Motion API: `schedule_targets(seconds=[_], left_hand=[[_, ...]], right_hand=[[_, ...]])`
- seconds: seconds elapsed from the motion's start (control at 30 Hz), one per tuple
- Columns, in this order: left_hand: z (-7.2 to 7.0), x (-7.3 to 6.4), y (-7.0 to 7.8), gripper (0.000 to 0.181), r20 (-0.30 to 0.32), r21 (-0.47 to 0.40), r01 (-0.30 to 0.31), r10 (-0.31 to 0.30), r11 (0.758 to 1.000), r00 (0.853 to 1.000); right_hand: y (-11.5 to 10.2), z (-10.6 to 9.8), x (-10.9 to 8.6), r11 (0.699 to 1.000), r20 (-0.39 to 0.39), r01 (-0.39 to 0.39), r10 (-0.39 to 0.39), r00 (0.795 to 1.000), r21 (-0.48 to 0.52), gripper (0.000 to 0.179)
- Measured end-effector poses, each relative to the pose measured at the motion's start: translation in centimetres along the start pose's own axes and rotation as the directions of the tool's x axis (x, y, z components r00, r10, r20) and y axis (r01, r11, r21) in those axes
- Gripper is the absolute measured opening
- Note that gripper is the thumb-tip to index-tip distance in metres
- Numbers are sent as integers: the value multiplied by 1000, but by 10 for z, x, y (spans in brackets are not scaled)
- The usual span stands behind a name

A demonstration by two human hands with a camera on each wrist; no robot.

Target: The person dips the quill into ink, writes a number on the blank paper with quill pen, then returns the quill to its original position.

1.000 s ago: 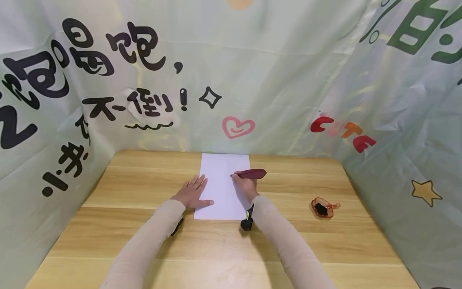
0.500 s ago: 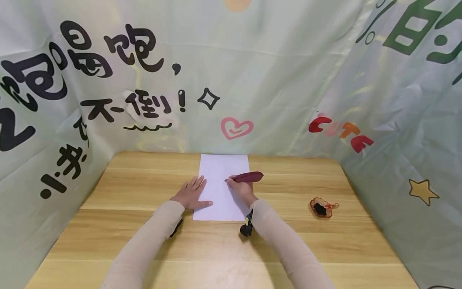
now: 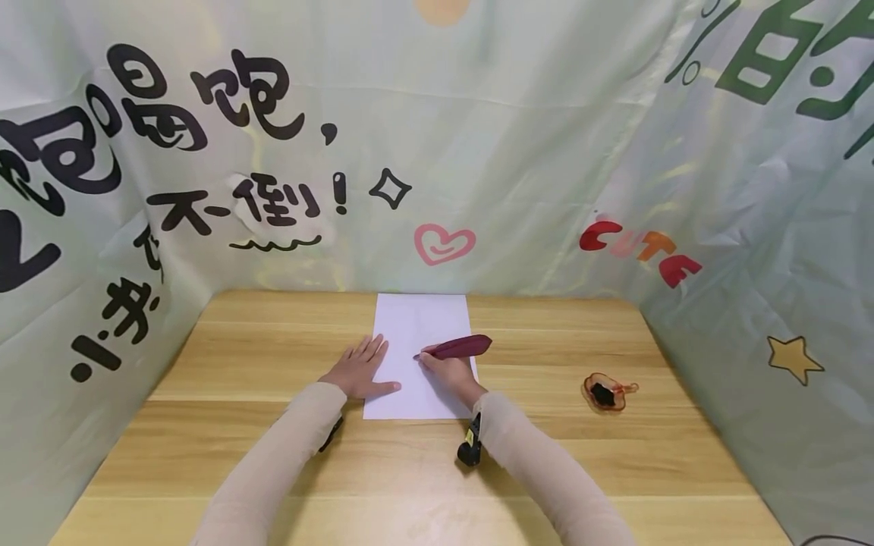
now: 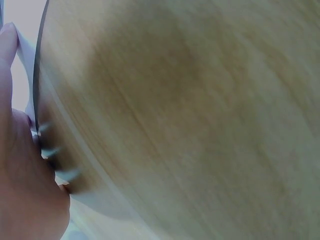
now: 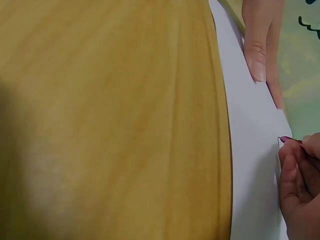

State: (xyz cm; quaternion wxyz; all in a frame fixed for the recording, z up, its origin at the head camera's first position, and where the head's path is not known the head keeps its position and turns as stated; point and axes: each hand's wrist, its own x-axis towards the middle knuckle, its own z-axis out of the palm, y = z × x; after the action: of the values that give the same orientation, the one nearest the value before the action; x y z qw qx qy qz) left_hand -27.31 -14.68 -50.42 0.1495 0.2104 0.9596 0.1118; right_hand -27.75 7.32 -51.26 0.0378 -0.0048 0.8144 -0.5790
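A white sheet of paper (image 3: 416,318) lies upright on the wooden table in the head view. Across its left edge my left hand (image 3: 358,370) rests flat, fingers spread and thumb on the sheet. My right hand (image 3: 452,377) pinches a dark red quill pen (image 3: 466,346) near its tip, its feather end pointing right. That tip is at the paper's middle. In the right wrist view the pen's purple lower end (image 5: 284,139) shows between thumb and fingers. I cannot make out any marks on the sheet. The left wrist view shows part of the left hand (image 4: 25,185).
To the right stands a small orange translucent dish (image 3: 606,393) with something black in it. The wooden table (image 3: 273,447) is bounded by a printed cloth (image 3: 532,174) at the back and both sides. A dark cable (image 3: 829,539) shows at the bottom right corner.
My right hand has moved left and toward me, carrying the quill pen's tip from the sheet's upper right to its middle. The left hand stays on the paper.
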Motion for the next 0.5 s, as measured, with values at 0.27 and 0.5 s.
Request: schedule_targets(seconds=[0.27,0.5], left_hand=[[4,4,-4,102,-12,5,2,-2,1000,1000],[5,4,-5,100,-8,10,12,-12,1000,1000]], right_hand=[[1,-1,-12,999,50,11,-9,999,-42,16],[2,-3,-21,992,86,92,-85,993,-84,18]])
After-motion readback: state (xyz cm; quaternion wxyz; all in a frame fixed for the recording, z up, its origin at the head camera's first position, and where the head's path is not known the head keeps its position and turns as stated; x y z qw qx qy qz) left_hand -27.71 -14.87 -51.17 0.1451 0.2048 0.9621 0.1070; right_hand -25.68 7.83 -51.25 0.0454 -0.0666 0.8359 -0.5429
